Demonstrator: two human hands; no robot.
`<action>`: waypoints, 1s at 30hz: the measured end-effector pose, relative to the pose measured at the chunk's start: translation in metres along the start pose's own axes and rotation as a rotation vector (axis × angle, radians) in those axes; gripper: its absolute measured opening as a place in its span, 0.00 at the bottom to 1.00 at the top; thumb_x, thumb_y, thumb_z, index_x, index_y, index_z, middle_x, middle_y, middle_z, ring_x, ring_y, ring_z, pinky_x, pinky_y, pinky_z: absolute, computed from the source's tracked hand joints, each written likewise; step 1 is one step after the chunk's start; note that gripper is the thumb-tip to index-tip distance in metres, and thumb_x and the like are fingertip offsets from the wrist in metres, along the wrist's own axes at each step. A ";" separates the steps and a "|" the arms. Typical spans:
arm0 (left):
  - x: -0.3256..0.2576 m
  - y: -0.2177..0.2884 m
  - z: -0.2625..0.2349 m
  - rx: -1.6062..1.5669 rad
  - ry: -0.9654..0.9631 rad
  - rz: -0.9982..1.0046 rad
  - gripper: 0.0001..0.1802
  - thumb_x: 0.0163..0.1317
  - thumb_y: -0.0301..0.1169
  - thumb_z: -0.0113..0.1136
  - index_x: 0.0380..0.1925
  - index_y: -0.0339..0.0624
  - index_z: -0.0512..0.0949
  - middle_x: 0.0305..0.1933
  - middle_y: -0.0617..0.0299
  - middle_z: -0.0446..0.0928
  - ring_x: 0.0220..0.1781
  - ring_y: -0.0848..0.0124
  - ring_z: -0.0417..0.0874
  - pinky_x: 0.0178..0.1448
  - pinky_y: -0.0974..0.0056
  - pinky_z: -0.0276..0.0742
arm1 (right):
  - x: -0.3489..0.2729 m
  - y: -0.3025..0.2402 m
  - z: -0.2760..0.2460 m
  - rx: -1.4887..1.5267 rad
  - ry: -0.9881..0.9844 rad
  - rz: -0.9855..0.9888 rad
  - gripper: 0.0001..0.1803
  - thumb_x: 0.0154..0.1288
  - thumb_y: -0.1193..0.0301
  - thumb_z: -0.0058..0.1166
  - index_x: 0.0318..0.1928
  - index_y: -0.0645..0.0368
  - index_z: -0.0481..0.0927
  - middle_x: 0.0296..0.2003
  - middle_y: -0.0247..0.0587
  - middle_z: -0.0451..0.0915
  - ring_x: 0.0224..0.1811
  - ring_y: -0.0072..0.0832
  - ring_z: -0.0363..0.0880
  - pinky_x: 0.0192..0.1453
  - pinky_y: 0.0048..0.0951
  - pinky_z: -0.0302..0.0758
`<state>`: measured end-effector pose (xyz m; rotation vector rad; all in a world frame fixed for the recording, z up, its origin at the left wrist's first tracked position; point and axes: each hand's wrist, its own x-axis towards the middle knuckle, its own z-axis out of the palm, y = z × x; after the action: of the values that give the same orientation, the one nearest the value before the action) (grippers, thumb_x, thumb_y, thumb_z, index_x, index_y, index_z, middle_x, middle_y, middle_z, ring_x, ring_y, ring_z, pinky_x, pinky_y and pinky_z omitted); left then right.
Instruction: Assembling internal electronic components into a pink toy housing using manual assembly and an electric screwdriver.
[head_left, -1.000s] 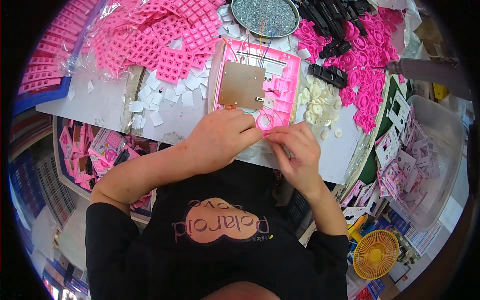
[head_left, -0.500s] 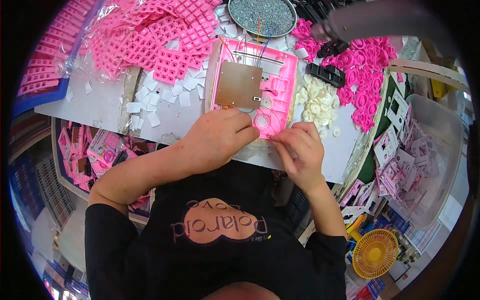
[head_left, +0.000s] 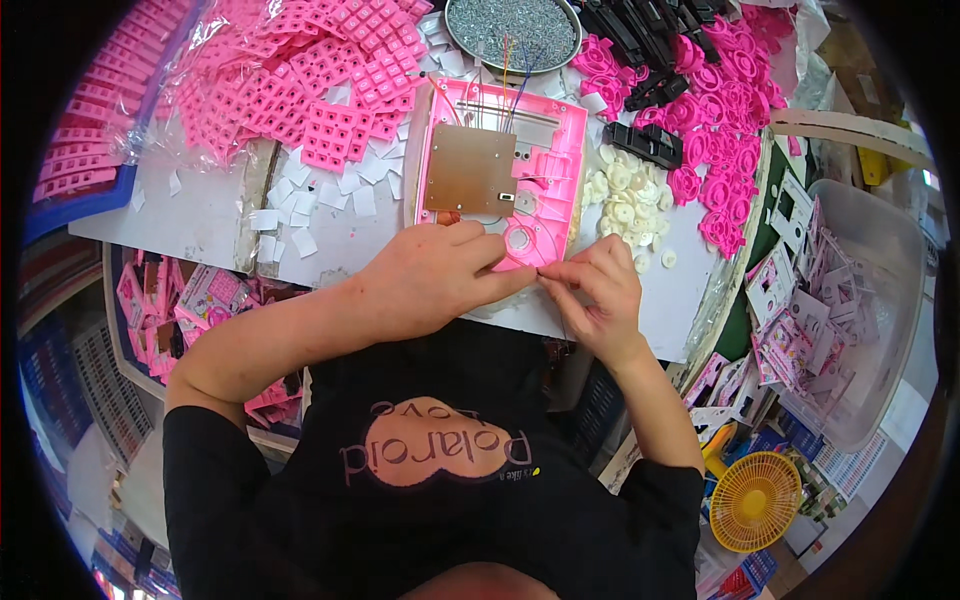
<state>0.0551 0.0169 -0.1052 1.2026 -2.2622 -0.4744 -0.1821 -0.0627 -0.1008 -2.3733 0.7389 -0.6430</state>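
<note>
A pink plastic housing [head_left: 563,190] lies open before me, with a brown circuit board [head_left: 470,170] inside. Coloured wires [head_left: 512,95] rise at its far end, and a round white-ringed part [head_left: 519,240] sits near its close right corner. My left hand [head_left: 440,275] covers the housing's near edge, thumb and forefinger closed and stretched rightward. Against those fingertips, just off that corner, my right hand [head_left: 598,295] makes a pinch. A thin wire curves through the corner toward the fingertips. Whatever the fingers hold is too small to make out.
Pink keypad sheets [head_left: 340,130] and white paper squares [head_left: 362,200] spread to the left. A bowl of screws [head_left: 515,30] stands behind the housing. Cream discs [head_left: 635,200], black plastic parts [head_left: 645,145] and pink rings [head_left: 720,190] lie right, beyond them a clear bin [head_left: 875,330].
My left forefinger and thumb have reached rightward to meet my right fingertips at the corner. The whole view has shifted slightly, and the housing stays in place on the table.
</note>
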 end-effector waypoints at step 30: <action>0.057 -0.088 -0.051 0.371 0.307 -0.537 0.10 0.58 0.38 0.66 0.34 0.45 0.85 0.33 0.58 0.80 0.40 0.58 0.80 0.45 0.54 0.71 | 0.122 -0.008 0.040 0.019 0.102 0.097 0.05 0.58 0.72 0.60 0.33 0.59 0.81 0.28 0.44 0.81 0.30 0.41 0.81 0.36 0.41 0.77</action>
<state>0.1160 -0.0817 -0.0949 1.9389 -1.7957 -0.0407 -0.0671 -0.1189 -0.0919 -2.2851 0.8823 -0.7311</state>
